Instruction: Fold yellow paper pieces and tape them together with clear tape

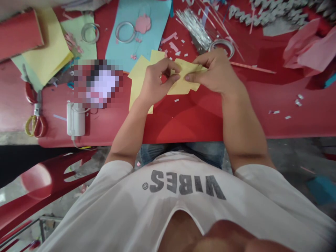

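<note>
Yellow paper is held between my two hands above the red table. My left hand pinches its left part between thumb and fingers. At its right side my right hand grips a folded or layered edge, thumb below and fingers above. More yellow paper pieces lie under and beside my left hand. Behind them is a light blue sheet with a tape roll and a pink paper flower on it.
Scissors, a white power bank and a blurred-out device are at the left. Silver strips, another tape roll and paper scraps lie behind my hands. Pink tissue paper is at the right.
</note>
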`<state>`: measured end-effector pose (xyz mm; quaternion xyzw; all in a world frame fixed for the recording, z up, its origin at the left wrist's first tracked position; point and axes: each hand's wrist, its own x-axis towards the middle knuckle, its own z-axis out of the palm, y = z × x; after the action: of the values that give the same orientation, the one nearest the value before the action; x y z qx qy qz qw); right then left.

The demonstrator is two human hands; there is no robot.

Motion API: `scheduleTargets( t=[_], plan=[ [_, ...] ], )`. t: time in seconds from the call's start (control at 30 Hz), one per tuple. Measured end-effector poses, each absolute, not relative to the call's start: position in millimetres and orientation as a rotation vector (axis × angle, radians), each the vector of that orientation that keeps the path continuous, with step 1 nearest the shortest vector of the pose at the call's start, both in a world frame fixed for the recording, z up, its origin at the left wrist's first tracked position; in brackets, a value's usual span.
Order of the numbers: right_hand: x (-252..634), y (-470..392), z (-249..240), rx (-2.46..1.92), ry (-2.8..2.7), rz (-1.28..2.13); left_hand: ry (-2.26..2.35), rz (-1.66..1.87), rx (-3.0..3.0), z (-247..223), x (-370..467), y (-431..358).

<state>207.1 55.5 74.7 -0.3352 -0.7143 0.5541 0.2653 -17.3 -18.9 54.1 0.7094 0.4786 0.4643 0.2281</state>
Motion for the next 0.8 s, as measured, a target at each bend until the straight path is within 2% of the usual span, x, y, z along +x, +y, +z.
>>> scheduleTargets(
  t=[0.13, 0.43, 0.8],
  plan=[
    [208.5, 55.1, 75.0, -0.893, -2.071, 1.305, 1.284, 1.228, 1.969, 54.6, -16.9, -19.0],
    [211.0, 50.3, 79.4, -0.884, -2.190, 1.369, 1.247, 1.095, 1.883, 46.2, -15.3, -20.8],
    [204.4, 44.6, 84.7, -0.893, -2.192, 1.394, 1.221, 1.121, 1.924, 44.5, -16.4, -17.6]
  ],
)
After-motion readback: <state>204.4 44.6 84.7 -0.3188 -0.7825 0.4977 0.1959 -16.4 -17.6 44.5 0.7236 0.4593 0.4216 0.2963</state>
